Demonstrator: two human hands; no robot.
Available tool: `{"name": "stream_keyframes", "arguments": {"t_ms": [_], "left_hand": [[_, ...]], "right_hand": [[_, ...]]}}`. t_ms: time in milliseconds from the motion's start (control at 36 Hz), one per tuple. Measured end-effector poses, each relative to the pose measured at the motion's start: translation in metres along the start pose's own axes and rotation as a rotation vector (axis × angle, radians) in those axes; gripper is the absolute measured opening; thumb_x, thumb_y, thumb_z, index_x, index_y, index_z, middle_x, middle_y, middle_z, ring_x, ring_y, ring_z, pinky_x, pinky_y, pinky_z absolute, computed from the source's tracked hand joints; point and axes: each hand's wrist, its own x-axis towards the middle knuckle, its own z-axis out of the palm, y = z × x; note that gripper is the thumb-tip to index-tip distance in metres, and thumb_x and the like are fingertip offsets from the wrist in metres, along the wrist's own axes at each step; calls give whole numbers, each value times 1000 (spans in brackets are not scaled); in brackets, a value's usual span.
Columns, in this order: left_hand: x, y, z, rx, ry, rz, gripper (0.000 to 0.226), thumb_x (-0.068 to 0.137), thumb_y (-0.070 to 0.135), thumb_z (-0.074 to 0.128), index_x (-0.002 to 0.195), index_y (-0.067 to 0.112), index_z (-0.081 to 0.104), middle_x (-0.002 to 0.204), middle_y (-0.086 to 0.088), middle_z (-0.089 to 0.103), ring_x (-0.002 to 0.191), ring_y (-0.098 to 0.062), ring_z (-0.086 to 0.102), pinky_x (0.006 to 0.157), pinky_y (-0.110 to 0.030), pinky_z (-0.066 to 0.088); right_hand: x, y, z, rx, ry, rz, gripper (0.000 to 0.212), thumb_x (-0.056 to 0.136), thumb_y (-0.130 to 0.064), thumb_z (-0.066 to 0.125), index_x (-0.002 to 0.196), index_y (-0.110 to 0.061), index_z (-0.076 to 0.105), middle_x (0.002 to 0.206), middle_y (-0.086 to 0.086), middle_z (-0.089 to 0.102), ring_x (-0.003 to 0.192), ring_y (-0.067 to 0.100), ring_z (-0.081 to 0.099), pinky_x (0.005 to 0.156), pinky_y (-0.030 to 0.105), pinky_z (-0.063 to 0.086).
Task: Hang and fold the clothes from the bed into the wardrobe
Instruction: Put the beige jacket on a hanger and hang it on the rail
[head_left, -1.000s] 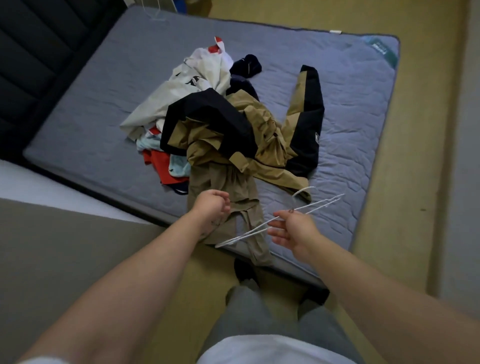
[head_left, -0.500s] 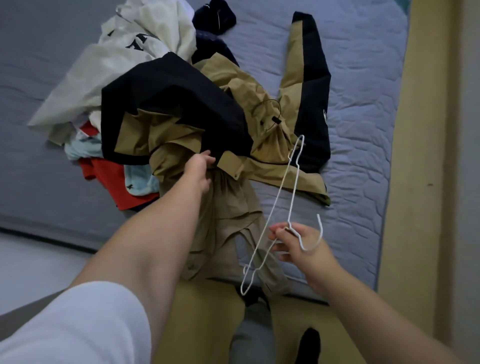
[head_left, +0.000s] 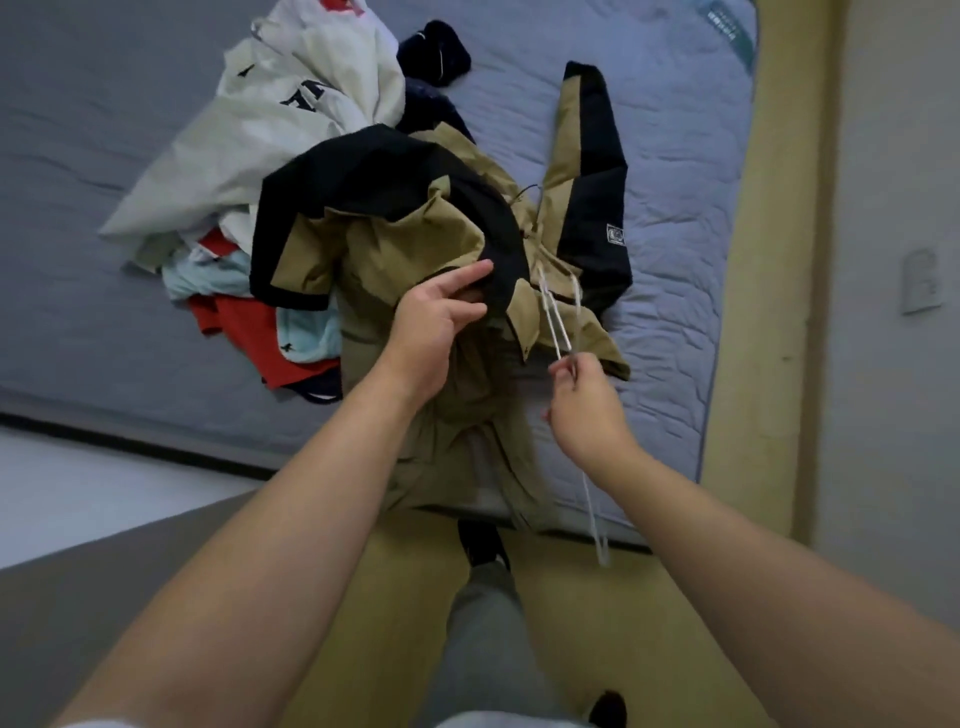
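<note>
Mattress (head_left: 675, 171) rt side bare; clothes pile (head_left: 291, 156) blocks ctr.

Jacket (head_left: 395, 244) — matt tan and black woven cloth, creased. Hanger (head_left: 558, 322) — thin white-coated wire, smooth. Mattress (head_left: 670, 171) — grey-blue quilted fabric, matt. Floor (head_left: 582, 613) — smooth yellowish sheet, faint sheen.

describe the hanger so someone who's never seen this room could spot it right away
Start at the grey mattress and find the tan and black jacket on the clothes heap. At the jacket's near edge, the right hand pinches the hanger. It is the only thin white wire thing among soft fabrics.
</note>
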Motion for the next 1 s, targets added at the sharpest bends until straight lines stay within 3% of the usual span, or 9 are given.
{"name": "stream_keyframes", "arguments": {"t_ms": [167, 389, 472, 583, 722, 806, 861, 944, 1000], "left_hand": [[-58, 57, 25, 41, -111, 109, 55, 84, -20, 47, 129, 6, 63, 120, -10, 70, 116, -19, 65, 91, -24, 54], [-126, 122, 50, 72, -246, 309, 61, 79, -24, 46, 133, 1, 58, 126, -12, 67, 116, -19, 64, 92, -28, 52], [-150, 140, 56, 69, -239, 399, 64, 76, -27, 44, 134, -2, 56, 129, -17, 64, 118, -21, 64, 93, -27, 52], [-175, 161, 59, 86, -155, 511, 69, 72, -30, 46, 133, 2, 56, 128, -16, 64, 113, -18, 66, 87, -24, 53], [-202, 174, 60, 332, 137, 658, 74, 67, -20, 52, 136, 8, 58, 131, -10, 61, 122, -19, 60, 103, -35, 51], [-216, 174, 64, 642, 471, 773, 77, 71, -11, 53, 142, 18, 54, 128, 3, 55, 117, -5, 52, 99, -9, 43], [-223, 173, 69, 829, 688, 810, 77, 76, -6, 59, 149, 14, 43, 127, -2, 49, 113, -9, 47, 94, -8, 40], [-233, 169, 77, 1129, 896, 626, 77, 77, 13, 70, 146, 17, 37, 127, -12, 39, 114, -27, 41, 95, -30, 36], [-245, 163, 88, 1357, 1013, 429, 58, 74, 33, 73, 123, 20, 44, 122, -12, 35, 111, -33, 37, 88, -36, 31]], "right_hand": [[-28, -33, -11, -73, 159, -141, 57, 76, -29, 80, 107, -26, 32, 114, -2, 36, 101, 14, 40, 79, 25, 35], [-46, -79, -20, -68, 293, -148, 84, 73, -57, 74, 130, -10, 33, 138, 11, 31, 134, 31, 28, 110, 44, 28], [-51, -97, -32, 17, 350, -103, 60, 86, -36, 67, 127, -7, 35, 138, 15, 38, 129, 35, 40, 101, 45, 38], [-60, -115, -59, 365, 326, -113, 11, 92, -17, 46, 101, -17, 40, 107, 13, 57, 87, 27, 55, 71, 34, 45], [-80, -137, -87, 483, 253, -211, 21, 80, -39, 33, 85, -20, 43, 83, 5, 51, 71, 21, 46, 64, 33, 37], [-91, -145, -102, 411, 229, -380, 14, 92, -15, 37, 82, -24, 40, 82, 2, 50, 70, 18, 46, 56, 34, 32], [-102, -154, -114, 417, 172, -491, 18, 93, -13, 39, 79, -24, 41, 79, 0, 48, 68, 17, 45, 57, 35, 32], [-126, -166, -138, 396, -6, -635, 12, 93, -16, 45, 86, -23, 52, 80, 1, 56, 70, 18, 52, 61, 33, 39], [-138, -169, -156, 416, -205, -695, 12, 90, -13, 48, 94, -17, 59, 79, 2, 60, 69, 18, 55, 59, 31, 43]]}}
